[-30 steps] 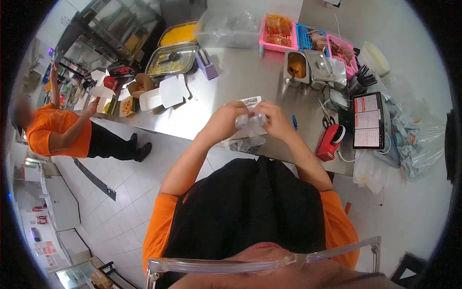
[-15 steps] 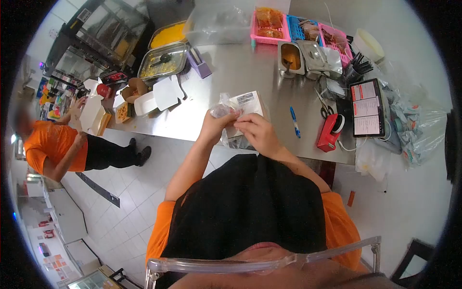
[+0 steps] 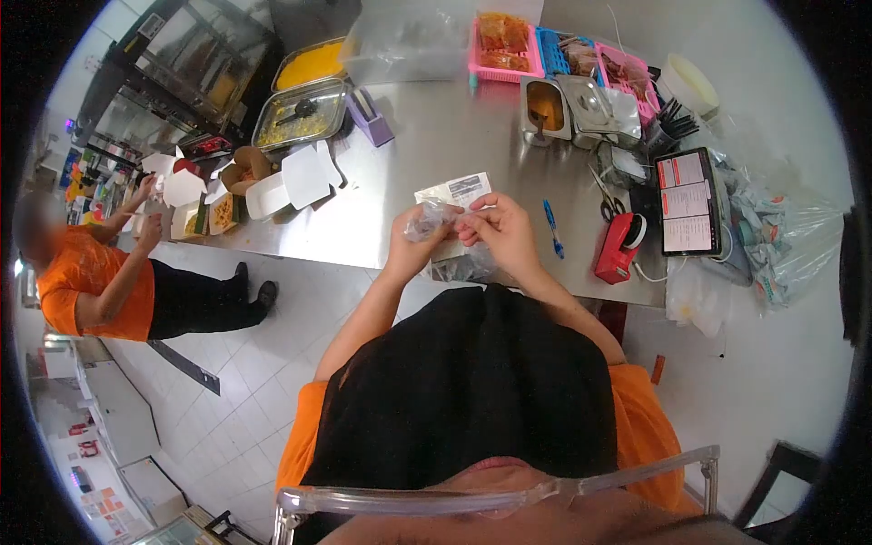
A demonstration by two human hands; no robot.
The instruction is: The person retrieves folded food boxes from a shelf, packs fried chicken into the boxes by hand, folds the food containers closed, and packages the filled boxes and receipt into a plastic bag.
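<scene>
My left hand (image 3: pixel 419 238) is closed on a crumpled clear plastic bag (image 3: pixel 431 219), above the front edge of the steel counter (image 3: pixel 400 173). Close beside it, fingertips nearly meeting, my right hand (image 3: pixel 504 233) is pinched at the bag's right end; whatever lies between its fingertips is too small to name. Behind both hands sits a white box with a printed label (image 3: pixel 466 188), partly covered by them. More clear plastic (image 3: pixel 465 266) shows below the hands at the counter edge.
Right of my hands lie a blue pen (image 3: pixel 553 229), scissors (image 3: pixel 610 207), a red tape dispenser (image 3: pixel 621 248) and a tablet (image 3: pixel 686 202). Food trays (image 3: pixel 301 114) and open cartons (image 3: pixel 289 186) stand left. A co-worker in orange (image 3: pixel 100 277) stands far left. Baskets (image 3: pixel 503 45) are at the back.
My right hand has moved slightly right and up, turning its fingers. The bag's plastic has shifted in my left hand. At left, the co-worker's hands have left the carton flap and are raised.
</scene>
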